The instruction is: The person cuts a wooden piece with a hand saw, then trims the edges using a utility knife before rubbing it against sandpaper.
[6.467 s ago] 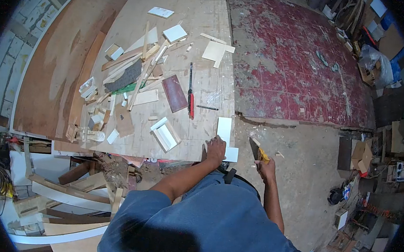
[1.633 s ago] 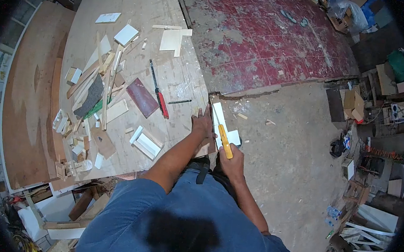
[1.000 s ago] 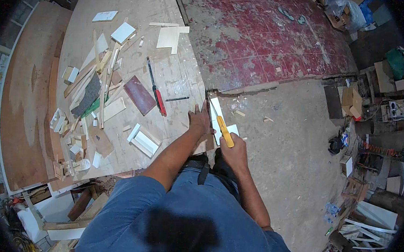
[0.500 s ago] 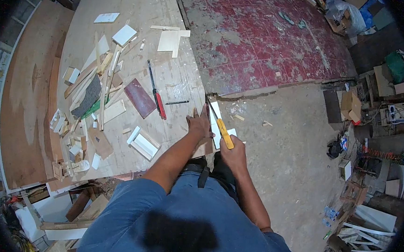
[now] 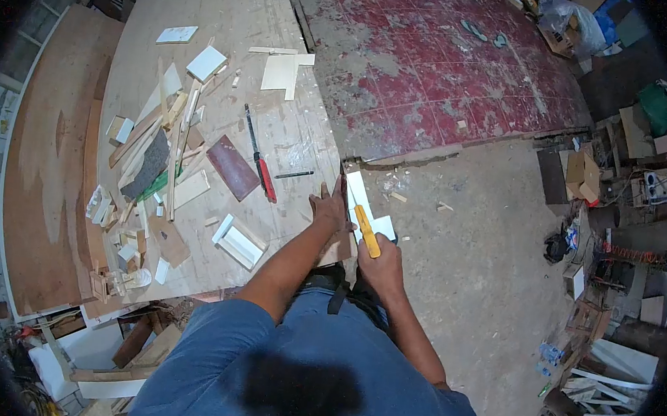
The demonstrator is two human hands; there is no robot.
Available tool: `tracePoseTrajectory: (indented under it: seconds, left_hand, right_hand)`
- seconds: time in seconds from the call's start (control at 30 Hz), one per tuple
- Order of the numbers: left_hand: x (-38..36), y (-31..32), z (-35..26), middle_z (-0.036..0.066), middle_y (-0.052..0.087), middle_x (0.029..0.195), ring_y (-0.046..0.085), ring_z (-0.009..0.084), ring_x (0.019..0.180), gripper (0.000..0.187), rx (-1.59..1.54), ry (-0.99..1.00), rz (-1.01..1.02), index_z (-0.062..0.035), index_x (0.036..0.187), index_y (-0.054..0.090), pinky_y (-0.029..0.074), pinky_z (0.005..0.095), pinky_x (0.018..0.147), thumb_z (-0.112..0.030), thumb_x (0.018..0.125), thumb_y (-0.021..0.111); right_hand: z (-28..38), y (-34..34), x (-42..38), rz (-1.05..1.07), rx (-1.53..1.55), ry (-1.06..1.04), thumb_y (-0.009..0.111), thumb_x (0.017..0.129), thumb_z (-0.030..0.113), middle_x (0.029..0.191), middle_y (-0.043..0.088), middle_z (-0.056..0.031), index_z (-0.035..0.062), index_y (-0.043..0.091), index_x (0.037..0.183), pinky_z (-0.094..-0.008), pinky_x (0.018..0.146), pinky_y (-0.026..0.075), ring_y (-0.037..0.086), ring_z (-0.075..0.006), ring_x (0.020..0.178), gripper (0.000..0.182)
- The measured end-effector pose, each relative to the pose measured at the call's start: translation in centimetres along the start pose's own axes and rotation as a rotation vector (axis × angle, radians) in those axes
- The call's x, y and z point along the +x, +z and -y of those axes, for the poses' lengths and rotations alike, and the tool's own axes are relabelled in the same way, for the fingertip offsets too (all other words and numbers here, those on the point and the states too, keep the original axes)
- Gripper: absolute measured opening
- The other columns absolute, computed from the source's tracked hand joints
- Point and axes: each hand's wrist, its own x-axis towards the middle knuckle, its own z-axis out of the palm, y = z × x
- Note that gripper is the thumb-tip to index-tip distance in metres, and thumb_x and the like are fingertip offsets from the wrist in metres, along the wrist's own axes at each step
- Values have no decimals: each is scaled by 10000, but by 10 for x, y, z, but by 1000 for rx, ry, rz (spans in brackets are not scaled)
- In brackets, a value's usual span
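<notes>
My left hand (image 5: 329, 209) lies with its fingers spread on the right edge of the plywood tabletop, its thumb side against a white board (image 5: 357, 185). The board is long and narrow and runs along the table edge, with a wider white part (image 5: 383, 227) showing beyond my right hand. My right hand (image 5: 381, 265) is closed around a yellow-handled cutting tool (image 5: 367, 232), held over the white board. Its blade is hard to make out now. Left of my left hand lie a short black pen-like stick (image 5: 294, 174) and a red-handled tool (image 5: 266, 180) with a long dark shaft.
Wood strips and offcuts (image 5: 170, 127) are heaped on the table's left side, near a dark red-brown rectangle (image 5: 233, 168) and a white box-like piece (image 5: 239, 242). Concrete floor (image 5: 470, 241) lies to the right, red tiles (image 5: 436, 68) ahead. Clutter, including a cardboard box (image 5: 582, 176), lines the right side.
My right hand and the yellow-handled tool have moved slightly down and left, and its thin dark blade shows less. My left hand stays at the table edge. The view has shifted slightly.
</notes>
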Motion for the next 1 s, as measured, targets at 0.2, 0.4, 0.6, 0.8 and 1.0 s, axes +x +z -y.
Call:
tracePoseTrajectory:
  seconds: [0.2,0.4,0.6,0.8,1.0]
  left_hand:
    - [-3,2,1,109,-84,1629,125,454,1458,1352,-37,15,-22,-43,1551,44,293,699,1046,-657,609,795]
    - [-7,-6,3,103,-74,1631,115,447,1462,1320,-12,9,-8,-55,1553,27,295,698,1044,-632,641,788]
    - [-19,-21,-1,101,-65,1634,137,444,1462,1305,-53,30,-3,-29,1544,-12,294,686,1050,-613,678,770]
    - [-20,-25,2,98,-77,1633,126,432,1468,1305,-36,21,-4,-28,1544,-23,295,671,1060,-613,684,766]
    - [-17,-20,-1,92,-81,1632,93,451,1465,1333,-75,22,4,-28,1545,-7,285,694,1053,-604,652,797]
  right_hand:
    - [0,-1,-1,10,17,5,632,877,274,777,628,-291,-34,596,857,-494,672,504,638,-464,782,311]
    - [16,-8,6,40,-23,1,633,873,269,788,627,-288,-43,600,848,-495,679,495,637,-458,804,314]
    - [21,-22,10,26,30,46,624,871,261,786,631,-283,-47,599,833,-495,683,488,640,-446,780,311]
    - [32,-24,8,39,2,39,617,866,257,795,630,-286,-51,592,818,-483,695,489,638,-442,779,312]
    - [28,-30,1,28,-11,26,615,865,230,780,619,-290,-48,584,811,-491,688,483,632,-448,772,285]
